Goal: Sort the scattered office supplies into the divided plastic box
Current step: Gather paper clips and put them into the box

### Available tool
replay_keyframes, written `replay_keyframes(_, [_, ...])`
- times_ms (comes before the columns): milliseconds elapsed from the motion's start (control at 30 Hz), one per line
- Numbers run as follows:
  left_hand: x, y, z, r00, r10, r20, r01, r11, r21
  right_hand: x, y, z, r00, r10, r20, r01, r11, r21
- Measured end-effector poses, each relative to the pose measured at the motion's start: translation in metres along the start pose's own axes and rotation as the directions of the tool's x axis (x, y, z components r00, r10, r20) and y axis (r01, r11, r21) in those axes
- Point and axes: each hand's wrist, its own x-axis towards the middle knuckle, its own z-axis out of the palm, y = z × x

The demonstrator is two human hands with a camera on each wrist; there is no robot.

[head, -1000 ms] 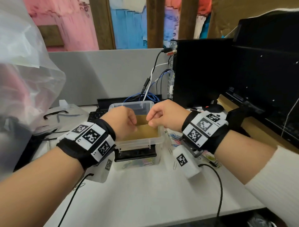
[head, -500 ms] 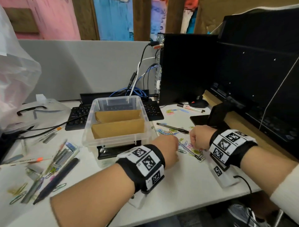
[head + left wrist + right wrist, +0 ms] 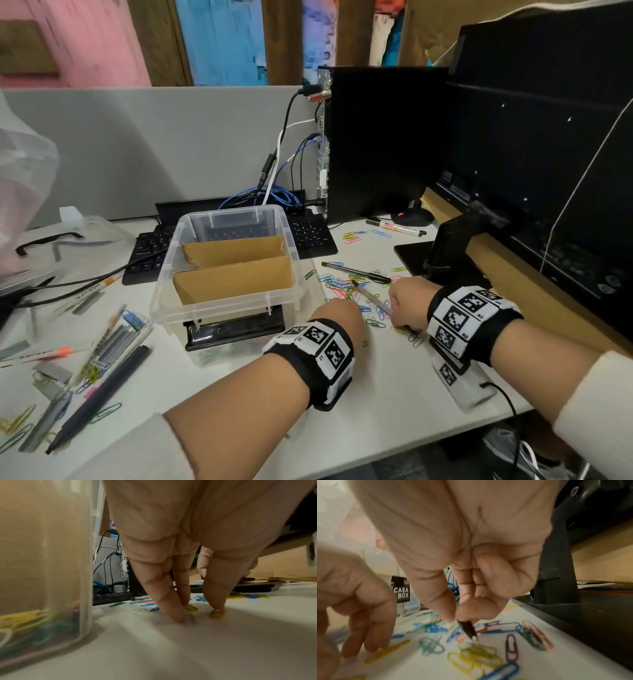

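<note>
Here my right hand point(image 3: 471, 574) pinched a clear pen point(image 3: 371, 295) by its tip over the paper clips point(image 3: 476, 654) on the bench point(image 3: 376, 394), right of the divided box point(image 3: 226, 274), while my left hand point(image 3: 188, 547) pressed straight fingertips point(image 3: 173, 614) onto a clip; I judged lifting the pen level would avoid dragging clips along

Bare desk point(image 3: 394, 394) lies open in front of both wrists. Coloured paper clips point(image 3: 342, 286) and two pens point(image 3: 356, 272) litter the patch right of the clear plastic box point(image 3: 226, 310). Further right the monitor stand point(image 3: 455, 246) walls that patch in; behind it sit the keyboard point(image 3: 310, 234) and cables point(image 3: 270, 198). Left of the box, pens and staple strips point(image 3: 113, 346) cover the surface.
</note>
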Motion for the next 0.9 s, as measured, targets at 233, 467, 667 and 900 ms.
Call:
replay_keyframes(233, [0.002,-0.008,0.003,0.999,0.03,-0.021,-0.031,0.997,-0.066,-0.004,0.005,-0.025,0.999,-0.017,-0.032,0.021,0.987,0.158])
replay_keyframes(467, [0.001,-0.01,0.007,0.997,0.068,-0.04,-0.069,0.997,-0.031,0.043,-0.002,-0.041,0.997,0.064,-0.046,-0.063,0.998,0.028])
replay_keyframes(667, [0.004,-0.013,0.011,0.994,0.08,-0.068,-0.082,0.996,-0.019,0.069,0.002,-0.046,0.985,0.088,-0.15,-0.092,0.996,-0.021])
replay_keyframes(900, [0.01,-0.015,0.013,0.994,0.087,-0.069,-0.087,0.996,-0.003,0.068,0.01,-0.044,0.995,0.082,-0.053,-0.087,0.992,-0.088])
